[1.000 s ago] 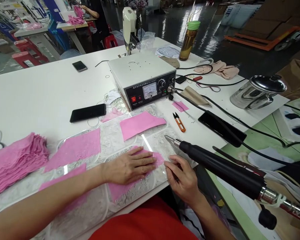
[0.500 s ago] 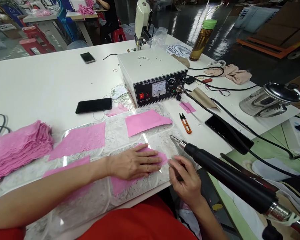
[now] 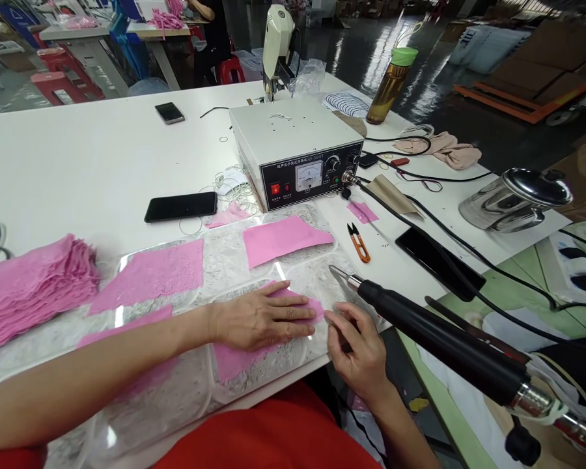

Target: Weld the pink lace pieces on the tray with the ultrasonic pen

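My left hand [image 3: 256, 320] lies flat, fingers stretched out, on a piece of pink fabric [image 3: 234, 365], covering most of its middle. Beneath the fabric is a clear plastic sheet [image 3: 195, 394] over the white table. My right hand [image 3: 359, 355] is at the right tip of that piece; its fingers are loosely curled, with a gap between thumb and forefinger and nothing visible in them. The forefinger's tip touches or nearly touches the fabric edge. Just above and right of it extends a black-handled tool [image 3: 439, 332] with a pointed metal tip, which neither hand holds.
Other pink pieces [image 3: 288, 240] lie around, with a pink stack [image 3: 29, 286] at left. A control box [image 3: 297, 143] stands behind, its cable running right. Orange thread snips [image 3: 359, 243], phones [image 3: 180, 206], a metal pot [image 3: 512, 198] and a bottle [image 3: 391, 85] are on the table.
The view has shifted slightly, so the things at right appear a little further left. Both hands keep nearly the same place on and beside the fabric.
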Tool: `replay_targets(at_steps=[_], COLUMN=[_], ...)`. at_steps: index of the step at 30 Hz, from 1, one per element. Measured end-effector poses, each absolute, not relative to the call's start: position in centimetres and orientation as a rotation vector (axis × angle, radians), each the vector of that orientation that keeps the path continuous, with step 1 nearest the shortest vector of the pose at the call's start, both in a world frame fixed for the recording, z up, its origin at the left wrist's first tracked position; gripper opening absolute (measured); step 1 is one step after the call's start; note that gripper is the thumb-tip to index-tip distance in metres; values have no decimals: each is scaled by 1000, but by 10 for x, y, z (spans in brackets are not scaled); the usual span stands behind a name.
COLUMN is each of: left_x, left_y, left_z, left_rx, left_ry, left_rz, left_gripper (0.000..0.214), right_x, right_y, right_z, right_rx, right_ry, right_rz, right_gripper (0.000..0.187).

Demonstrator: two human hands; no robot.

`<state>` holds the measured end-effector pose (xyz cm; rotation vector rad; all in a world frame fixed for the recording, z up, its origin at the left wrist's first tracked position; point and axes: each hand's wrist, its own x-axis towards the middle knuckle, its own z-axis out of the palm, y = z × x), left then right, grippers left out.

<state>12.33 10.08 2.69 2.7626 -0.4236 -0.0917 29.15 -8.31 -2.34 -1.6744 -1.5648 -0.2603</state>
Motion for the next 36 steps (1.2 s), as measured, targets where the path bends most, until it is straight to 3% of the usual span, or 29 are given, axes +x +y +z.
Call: replay_targets(at_steps=[22, 36], left_x=[126, 130], left_y=[105, 103], left_z=[23, 24], left_rx=[2777, 2774], left_ry=[-595, -550], left_rz=[72, 31], left_gripper=[46, 48], right_x=[287, 293], right_y=[-78, -97], right_z=[-22, -25], right_rx=[-1803, -1709], right_ry=[-1574, -1263], right_rz=[-263, -192], right_gripper=[43, 20])
